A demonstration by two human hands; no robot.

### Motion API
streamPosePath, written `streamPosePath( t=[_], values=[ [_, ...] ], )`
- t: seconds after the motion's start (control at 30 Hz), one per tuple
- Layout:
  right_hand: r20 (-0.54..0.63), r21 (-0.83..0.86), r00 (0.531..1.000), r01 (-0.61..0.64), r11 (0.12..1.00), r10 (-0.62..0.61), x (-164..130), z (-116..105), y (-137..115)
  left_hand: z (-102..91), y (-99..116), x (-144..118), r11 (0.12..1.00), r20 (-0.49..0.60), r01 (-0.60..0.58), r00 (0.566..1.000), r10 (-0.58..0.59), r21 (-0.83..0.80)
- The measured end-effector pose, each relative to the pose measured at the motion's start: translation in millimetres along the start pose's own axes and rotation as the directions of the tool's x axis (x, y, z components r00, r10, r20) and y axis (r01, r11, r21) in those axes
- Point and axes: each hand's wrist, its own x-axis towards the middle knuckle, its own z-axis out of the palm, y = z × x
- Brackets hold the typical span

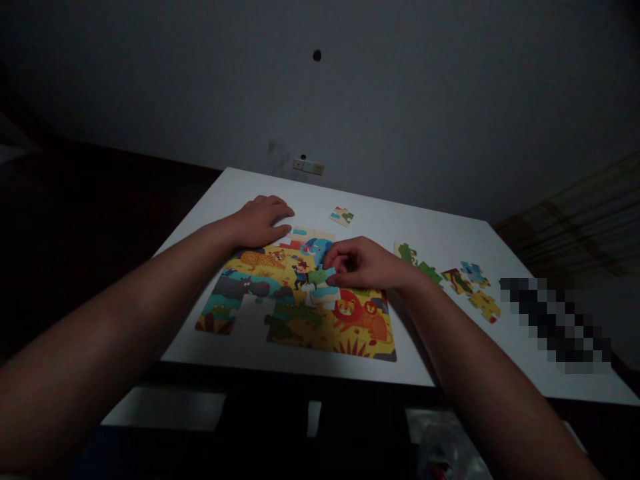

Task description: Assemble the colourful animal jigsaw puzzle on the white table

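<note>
1. Though the room is dim, the white worktop (pixel 440 233) is plain to see, carrying one half-built animal puzzle (pixel 305 307) near its front edge.
2. The left hand (pixel 260 220) lies flat and open on the puzzle's far left corner, gripping nothing, only pressing down.
3. The right hand (pixel 363 263) has its grip nearly closed, pinching one loose piece (pixel 323 283) by its edge over the puzzle's middle.
4. Loose pieces: one alone (pixel 341 215) beyond the puzzle, and roughly five in a cluster (pixel 453 280) to the right; shadows blur the exact count.
5. Risk, as I judge it: pushing the pinched piece in crooked could lift or spread the joined neighbours, and the right forearm could sweep the cluster off the worktop.
</note>
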Motion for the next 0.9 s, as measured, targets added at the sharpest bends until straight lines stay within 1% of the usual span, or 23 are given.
streamPosePath(
  t=[0.27, 0.47, 0.6, 0.77, 0.9],
  values=[
    [-0.002, -0.028, 1.000, 0.002, 1.000, -0.002, 1, -1, 2, -0.6, 1, 1, 0.999, 0.017, 0.014, 1.000, -0.015, 0.034],
    [0.016, -0.037, 1.000, -0.017, 0.999, 0.017, -1, -1, -8, -4.3, 4, 0, 1.000, 0.031, 0.020, 0.999, -0.020, -0.019],
    [0.011, -0.050, 0.999, -0.044, 0.998, 0.045, -3, -4, -12, -6.3, 5, -2, 1.000, 0.043, 0.024, 0.999, -0.023, -0.016],
    [-0.016, -0.108, 1.000, 0.013, 0.994, -0.014, 0, -11, -1, -5.8, 4, -3, 0.999, 0.034, 0.033, 0.999, -0.032, -0.041],
    [-0.077, -0.135, 0.996, 0.036, 0.990, -0.047, 2, -14, 3, -5.6, 4, -3, 0.998, 0.040, 0.046, 0.998, -0.044, -0.049]
  ],
)
